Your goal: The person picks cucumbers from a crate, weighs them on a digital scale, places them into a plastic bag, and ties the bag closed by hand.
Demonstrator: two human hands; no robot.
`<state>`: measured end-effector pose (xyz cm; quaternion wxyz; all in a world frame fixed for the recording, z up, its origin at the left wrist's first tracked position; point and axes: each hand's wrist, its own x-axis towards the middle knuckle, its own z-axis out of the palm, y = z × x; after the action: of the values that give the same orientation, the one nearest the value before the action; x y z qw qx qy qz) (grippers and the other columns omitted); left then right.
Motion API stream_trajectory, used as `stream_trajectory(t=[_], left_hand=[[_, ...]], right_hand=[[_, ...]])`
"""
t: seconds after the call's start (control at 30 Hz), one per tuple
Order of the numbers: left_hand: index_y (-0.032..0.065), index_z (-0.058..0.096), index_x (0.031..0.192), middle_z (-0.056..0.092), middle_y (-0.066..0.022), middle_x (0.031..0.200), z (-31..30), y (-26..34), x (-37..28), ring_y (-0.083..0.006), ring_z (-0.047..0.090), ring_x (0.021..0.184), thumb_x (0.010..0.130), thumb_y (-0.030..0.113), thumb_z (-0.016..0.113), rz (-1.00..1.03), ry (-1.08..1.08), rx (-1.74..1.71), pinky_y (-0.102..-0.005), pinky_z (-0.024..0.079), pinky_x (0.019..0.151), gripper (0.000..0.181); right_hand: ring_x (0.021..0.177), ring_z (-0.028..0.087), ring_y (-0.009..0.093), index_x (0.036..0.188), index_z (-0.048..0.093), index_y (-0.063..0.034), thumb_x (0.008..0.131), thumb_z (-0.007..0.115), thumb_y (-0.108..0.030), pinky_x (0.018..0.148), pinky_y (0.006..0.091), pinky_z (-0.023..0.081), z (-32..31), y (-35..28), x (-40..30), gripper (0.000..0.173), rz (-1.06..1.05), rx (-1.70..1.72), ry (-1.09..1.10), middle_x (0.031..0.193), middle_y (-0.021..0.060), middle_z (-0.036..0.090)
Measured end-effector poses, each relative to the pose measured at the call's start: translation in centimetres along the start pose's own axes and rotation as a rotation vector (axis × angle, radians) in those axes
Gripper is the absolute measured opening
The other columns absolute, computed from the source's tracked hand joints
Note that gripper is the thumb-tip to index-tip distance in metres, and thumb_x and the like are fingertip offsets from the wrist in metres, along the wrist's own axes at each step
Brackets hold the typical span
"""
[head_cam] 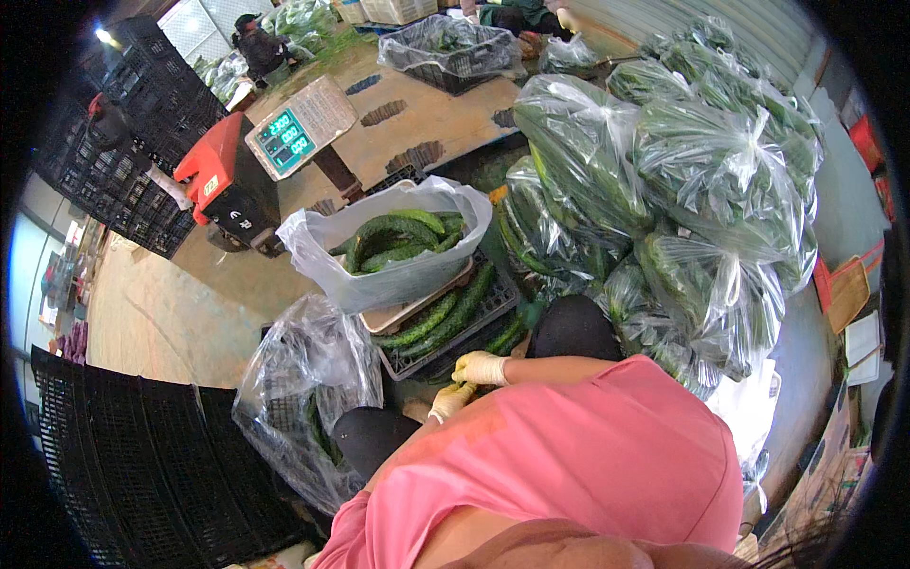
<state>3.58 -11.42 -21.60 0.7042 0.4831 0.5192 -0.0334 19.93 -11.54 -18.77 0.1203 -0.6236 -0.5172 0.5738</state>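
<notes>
My right hand [480, 368] and my left hand [452, 401] are both in pale yellow gloves and meet low in front of my body, between my knees. Something small and green shows at their fingertips; whether either hand grips it is unclear. Just beyond them, long cucumbers [455, 320] lie on a black plastic crate [455, 355]. Above these, a tub lined with a whitish plastic bag [391, 284] holds several curved cucumbers [394, 238]. Behind it stands a digital scale display [284, 142], lit up.
Clear bags of cucumbers [718, 163] are piled at the right. An open clear bag [306, 370] and black crates [142, 448] are at the left. A red pallet jack [220, 171] stands beyond the scale. Other people are in the background, one near stacked crates [149, 64].
</notes>
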Motion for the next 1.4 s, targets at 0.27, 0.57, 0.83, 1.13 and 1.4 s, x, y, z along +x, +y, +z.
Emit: stream_trajectory(t=[0.27,0.57,0.83,1.13,1.4], left_hand=[[0.0083,0.059,0.125,0.066,-0.0085,0.102,-1.8,-5.3,3.9,-0.0195,0.064,0.088,0.096,0.027,0.058,0.318,-0.048,0.307,-0.0324,0.05,0.071,0.034],[0.0032,0.062,0.104,0.064,-0.0045,0.078,0.2,-2.7,1.9,-0.014,0.057,0.064,0.093,0.024,0.067,-0.026,-0.089,-0.508,-0.0309,0.047,0.057,0.024],[0.0083,0.057,0.109,0.064,-0.0052,0.083,0.8,-2.7,2.7,-0.0139,0.058,0.065,0.092,0.014,0.068,-0.041,-0.106,-0.693,-0.03,0.049,0.057,0.022],[0.0085,0.055,0.116,0.066,-0.0065,0.087,-0.8,-5.5,4.8,-0.0177,0.062,0.072,0.094,0.026,0.065,-0.04,-0.134,-0.351,-0.0331,0.051,0.06,0.029],[0.0087,0.054,0.122,0.068,-0.0075,0.091,-2.2,-7.4,6.2,-0.0197,0.064,0.075,0.096,0.031,0.061,0.736,0.001,0.889,-0.0346,0.051,0.064,0.035]], right_hand=[[0.094,0.065,0.025,0.104,0.071,-0.0078,0.085,0.066,-0.035,0.086,0.0377,0.049,-0.3,-0.9,-0.7,0.034,0.034,0.043,-0.001,0.1,0.0114,0.071],[0.084,0.063,0.019,0.101,0.071,-0.0081,0.086,0.066,-0.032,0.077,0.0348,0.049,0.3,0.3,0.3,0.028,0.003,0.052,0.018,0.089,0.0072,0.07],[0.097,0.065,0.029,0.108,0.071,-0.0091,0.085,0.065,-0.036,0.084,0.0416,0.05,0.2,-0.1,0.2,0.036,-0.024,0.005,0.023,0.104,0.0133,0.07],[0.096,0.065,0.027,0.107,0.07,-0.0081,0.085,0.065,-0.033,0.086,0.0377,0.049,0.3,-0.3,-0.3,0.034,-0.048,-0.051,0.02,0.103,0.0117,0.07],[0.094,0.066,0.026,0.104,0.072,-0.0103,0.084,0.065,-0.033,0.082,0.0388,0.05,0.5,0.2,0.2,0.03,-0.042,0.016,0.008,0.1,0.0104,0.071]])
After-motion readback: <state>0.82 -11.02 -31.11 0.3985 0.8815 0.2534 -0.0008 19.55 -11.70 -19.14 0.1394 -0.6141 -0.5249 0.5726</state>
